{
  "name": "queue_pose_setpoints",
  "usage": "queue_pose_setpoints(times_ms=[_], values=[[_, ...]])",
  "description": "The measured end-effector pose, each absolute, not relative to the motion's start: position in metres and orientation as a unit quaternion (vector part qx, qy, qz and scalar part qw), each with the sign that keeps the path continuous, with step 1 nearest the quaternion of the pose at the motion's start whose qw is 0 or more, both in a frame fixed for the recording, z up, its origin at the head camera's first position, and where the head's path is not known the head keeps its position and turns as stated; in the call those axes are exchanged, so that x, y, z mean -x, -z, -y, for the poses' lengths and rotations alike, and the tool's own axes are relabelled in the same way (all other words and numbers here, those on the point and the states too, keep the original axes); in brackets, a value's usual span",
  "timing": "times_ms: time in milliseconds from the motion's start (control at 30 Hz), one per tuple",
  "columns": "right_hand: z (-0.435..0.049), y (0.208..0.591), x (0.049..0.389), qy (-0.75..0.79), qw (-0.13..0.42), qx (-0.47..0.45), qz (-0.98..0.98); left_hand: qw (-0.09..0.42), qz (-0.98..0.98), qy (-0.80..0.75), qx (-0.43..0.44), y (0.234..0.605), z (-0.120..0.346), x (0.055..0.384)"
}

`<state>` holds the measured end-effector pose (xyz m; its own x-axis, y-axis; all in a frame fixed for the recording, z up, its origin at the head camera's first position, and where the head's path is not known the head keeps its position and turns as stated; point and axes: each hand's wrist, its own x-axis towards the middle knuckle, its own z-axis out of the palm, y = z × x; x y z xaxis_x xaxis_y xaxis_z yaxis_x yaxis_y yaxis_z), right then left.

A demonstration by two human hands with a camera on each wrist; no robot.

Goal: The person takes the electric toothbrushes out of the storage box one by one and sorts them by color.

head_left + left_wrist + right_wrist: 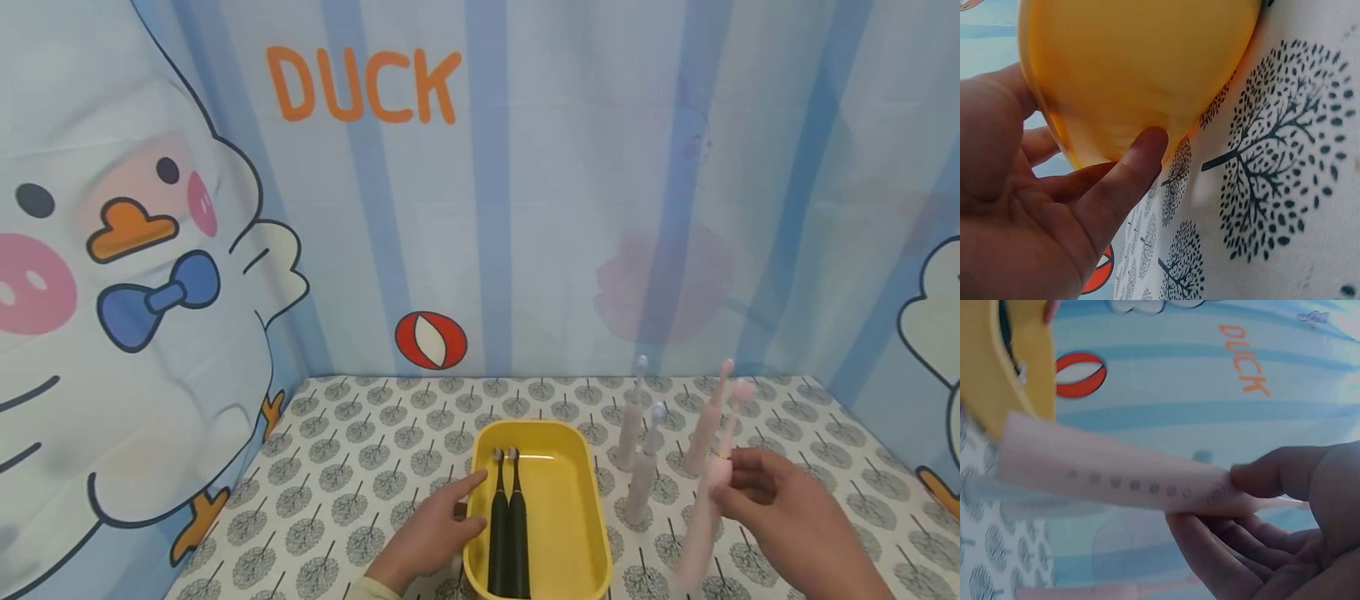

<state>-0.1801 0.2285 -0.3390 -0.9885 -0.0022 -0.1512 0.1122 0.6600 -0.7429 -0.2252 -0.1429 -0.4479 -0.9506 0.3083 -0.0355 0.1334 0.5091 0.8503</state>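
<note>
My right hand [791, 521] pinches a pink electric toothbrush [702, 525] near the top of its handle, tilted, brush head up. In the right wrist view a row of dots runs along the handle of this toothbrush [1129, 478]. With thumb and fingers my left hand [431, 529] grips the left side of a yellow tray [562, 517]. The left wrist view shows a finger of this hand [1054, 206] pressed against the tray's outer wall [1141, 69]. Inside the tray, along its left side, lie two black electric toothbrushes, one [498, 533] beside the other [517, 533].
Right of the tray, two whitish electric toothbrushes stand upright, one farther back [630, 433] and one nearer [642, 483]. Another pink toothbrush [705, 429] stands behind the held one. A tree-patterned cloth [360, 475] covers the table, and a duck-printed curtain [555, 208] hangs behind.
</note>
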Motion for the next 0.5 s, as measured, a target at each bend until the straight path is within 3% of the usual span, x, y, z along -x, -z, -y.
queue_pose_setpoints(times_ms=[500], values=[[-0.243, 0.4, 0.215, 0.367, -0.066, -0.101, -0.922, 0.101, -0.866, -0.473, -0.128, 0.449, 0.145, 0.228]])
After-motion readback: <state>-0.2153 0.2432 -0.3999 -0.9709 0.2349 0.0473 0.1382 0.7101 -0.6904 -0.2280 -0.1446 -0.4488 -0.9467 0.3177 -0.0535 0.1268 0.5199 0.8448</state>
